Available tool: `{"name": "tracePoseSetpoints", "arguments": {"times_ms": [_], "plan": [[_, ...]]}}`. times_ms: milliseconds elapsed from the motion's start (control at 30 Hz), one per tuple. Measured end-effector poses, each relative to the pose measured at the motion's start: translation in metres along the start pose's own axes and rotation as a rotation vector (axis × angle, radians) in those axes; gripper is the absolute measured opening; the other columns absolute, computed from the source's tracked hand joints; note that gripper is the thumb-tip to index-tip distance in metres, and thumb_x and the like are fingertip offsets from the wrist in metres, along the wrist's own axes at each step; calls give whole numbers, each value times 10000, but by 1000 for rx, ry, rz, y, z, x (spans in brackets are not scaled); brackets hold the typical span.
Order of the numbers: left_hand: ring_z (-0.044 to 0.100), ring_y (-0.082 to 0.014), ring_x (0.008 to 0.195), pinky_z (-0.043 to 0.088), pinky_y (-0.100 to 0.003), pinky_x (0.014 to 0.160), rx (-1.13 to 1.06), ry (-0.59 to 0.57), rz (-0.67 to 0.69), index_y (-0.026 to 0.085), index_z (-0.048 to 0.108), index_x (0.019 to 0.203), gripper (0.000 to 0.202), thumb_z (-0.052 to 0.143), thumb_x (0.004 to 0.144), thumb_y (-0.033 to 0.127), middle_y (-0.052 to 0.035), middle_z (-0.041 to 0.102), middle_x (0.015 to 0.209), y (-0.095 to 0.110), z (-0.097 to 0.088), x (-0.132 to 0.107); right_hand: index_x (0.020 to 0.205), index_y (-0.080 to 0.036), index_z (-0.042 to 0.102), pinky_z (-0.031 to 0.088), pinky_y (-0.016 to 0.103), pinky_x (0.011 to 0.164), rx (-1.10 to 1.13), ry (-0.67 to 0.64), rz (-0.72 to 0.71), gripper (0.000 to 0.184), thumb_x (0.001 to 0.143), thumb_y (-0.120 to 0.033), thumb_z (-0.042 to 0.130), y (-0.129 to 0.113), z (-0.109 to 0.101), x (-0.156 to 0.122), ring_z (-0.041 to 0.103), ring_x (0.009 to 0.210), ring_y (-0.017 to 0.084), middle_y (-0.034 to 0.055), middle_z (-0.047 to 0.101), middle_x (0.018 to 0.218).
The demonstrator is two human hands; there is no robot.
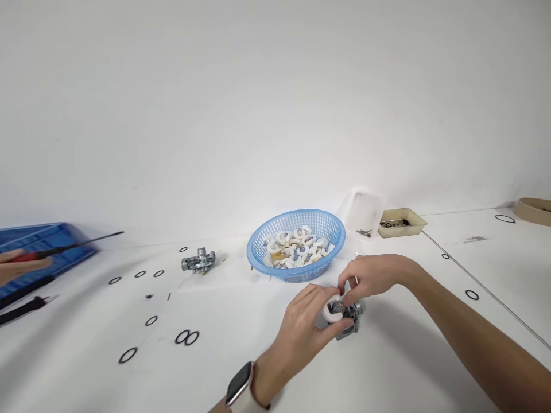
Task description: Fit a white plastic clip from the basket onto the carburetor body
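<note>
A metal carburetor [354, 328] sits on the white table in front of me, with a white C-shaped float [328, 313] on top of it. My left hand [301, 321] wraps round the float from the left, thumb at the front and fingers behind. From the right, my right hand [371, 276] reaches over with its fingertips pinched at the carburetor's upper side; whatever they hold is too small to make out. Just behind both hands stands a blue mesh basket [258, 265] filled with white floats.
Another carburetor [200, 261] lies to the left, among several black rubber rings [128, 355]. At far left, another person's hand [26, 267] holds a red-handled screwdriver [64, 248] by a blue crate [64, 261]. Behind the basket's right are a white tray [365, 212] and a cream tray [404, 231].
</note>
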State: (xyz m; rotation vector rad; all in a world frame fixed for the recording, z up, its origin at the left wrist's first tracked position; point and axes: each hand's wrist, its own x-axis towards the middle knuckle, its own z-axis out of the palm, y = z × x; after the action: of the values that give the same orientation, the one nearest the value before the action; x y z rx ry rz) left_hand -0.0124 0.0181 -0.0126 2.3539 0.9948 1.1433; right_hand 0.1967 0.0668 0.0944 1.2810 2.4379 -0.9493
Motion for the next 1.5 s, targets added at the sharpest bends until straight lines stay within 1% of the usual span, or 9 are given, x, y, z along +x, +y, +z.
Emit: {"name": "tracePoseSetpoints", "arguments": {"times_ms": [133, 300, 533, 700, 900, 1000, 1133, 1333, 1500], "plan": [[672, -267, 866, 532, -380, 772, 60, -14, 118, 234, 659, 1117, 350, 645, 970, 551, -84, 726, 944, 3, 2, -3, 1145, -311, 742, 433, 311, 683, -5, 17, -24, 391, 869, -554, 608, 2, -1, -1, 659, 946, 251, 29, 740, 1053], [648, -272, 955, 537, -382, 801, 102, -10, 226, 224, 563, 1159, 316, 588, 1016, 504, -100, 678, 1045, 8, 7, -7, 1211, -304, 713, 451, 331, 723, -10, 29, 11, 471, 857, -599, 615, 6, -2, 0, 665, 997, 277, 47, 737, 1102], [588, -295, 985, 536, -413, 791, 243, -89, 194, 208, 513, 1108, 343, 718, 947, 432, -123, 578, 1154, 16, 18, -13, 1218, -292, 702, 459, 328, 729, 12, 1, -1, 429, 882, -540, 603, 4, -2, -1, 670, 964, 255, 40, 737, 1095], [556, -330, 1035, 538, -478, 838, 306, -116, 152, 189, 479, 1218, 503, 801, 882, 379, -142, 546, 1192, 21, 21, -12, 1215, -281, 707, 464, 333, 737, 24, -7, -1, 406, 892, -493, 586, 3, -3, -2, 667, 975, 258, 48, 740, 1094], [526, -350, 1122, 528, -522, 895, 310, -135, 118, 198, 462, 1258, 432, 716, 933, 323, -139, 522, 1231, 22, 24, -14, 1218, -281, 707, 462, 323, 731, 17, 2, -7, 398, 882, -456, 584, 2, -2, 0, 668, 962, 249, 36, 745, 1083], [519, -339, 1124, 526, -522, 908, 309, -160, 93, 212, 434, 1297, 458, 696, 929, 294, -133, 511, 1246, 23, 23, -14, 1220, -279, 708, 459, 317, 729, 13, 3, -8, 404, 878, -458, 589, 3, -2, 1, 671, 958, 250, 40, 744, 1086], [521, -325, 1057, 533, -512, 886, 266, -191, 75, 204, 430, 1283, 581, 771, 815, 250, -124, 515, 1188, 27, 18, -10, 1208, -278, 713, 454, 312, 717, -1, 4, -7, 385, 888, -444, 578, 4, -2, 2, 671, 954, 246, 42, 741, 1096], [553, -295, 1001, 551, -449, 824, 241, -174, 114, 211, 500, 1204, 476, 690, 778, 121, -110, 537, 1137, 22, 9, -7, 1087, -267, 744, 442, 301, 686, -2, -5, 3, 326, 893, -476, 584, 5, 0, 3, 671, 905, 227, 28, 749, 1062], [604, -293, 986, 560, -432, 807, 289, -145, 216, 204, 517, 1204, 457, 691, 788, 131, -100, 587, 1095, 16, 6, -6, 1145, -271, 735, 449, 293, 711, 30, -26, -49, 335, 897, -453, 603, 10, 0, 8, 669, 912, 219, 32, 745, 1047]]}}
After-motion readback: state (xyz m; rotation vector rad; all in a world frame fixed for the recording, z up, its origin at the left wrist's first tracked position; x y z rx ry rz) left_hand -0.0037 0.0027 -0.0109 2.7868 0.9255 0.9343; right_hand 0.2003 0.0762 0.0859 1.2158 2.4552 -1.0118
